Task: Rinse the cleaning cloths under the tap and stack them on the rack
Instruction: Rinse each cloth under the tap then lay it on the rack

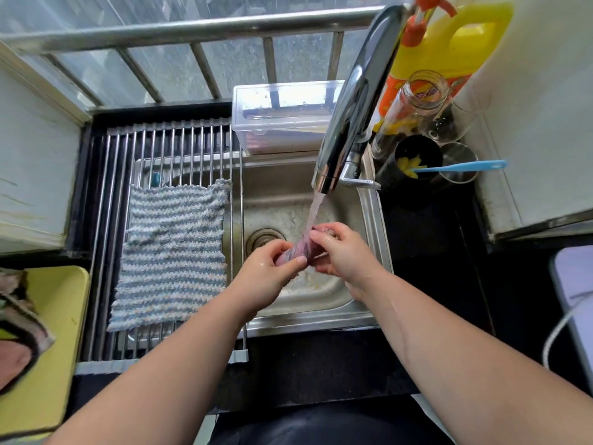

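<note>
A bunched pinkish-purple cloth (pixel 303 249) is held over the steel sink (pixel 369 216), right under the water running from the chrome tap (pixel 349 101). My left hand (pixel 268 271) grips its near end and my right hand (pixel 337 252) grips its far end. A blue-and-white striped cloth (pixel 173 252) lies flat on the metal roll-up rack (pixel 179 142) over the sink's left half. More cloths (pixel 19 319) lie on a yellow tray (pixel 61 316) at the left edge.
A clear plastic box (pixel 282 117) stands behind the sink. To the right of the tap are a yellow detergent jug (pixel 449 43), a glass jar (pixel 414 101), glasses and a blue-handled brush (pixel 462 167). A phone with a white cable (pixel 574 303) lies at the right edge.
</note>
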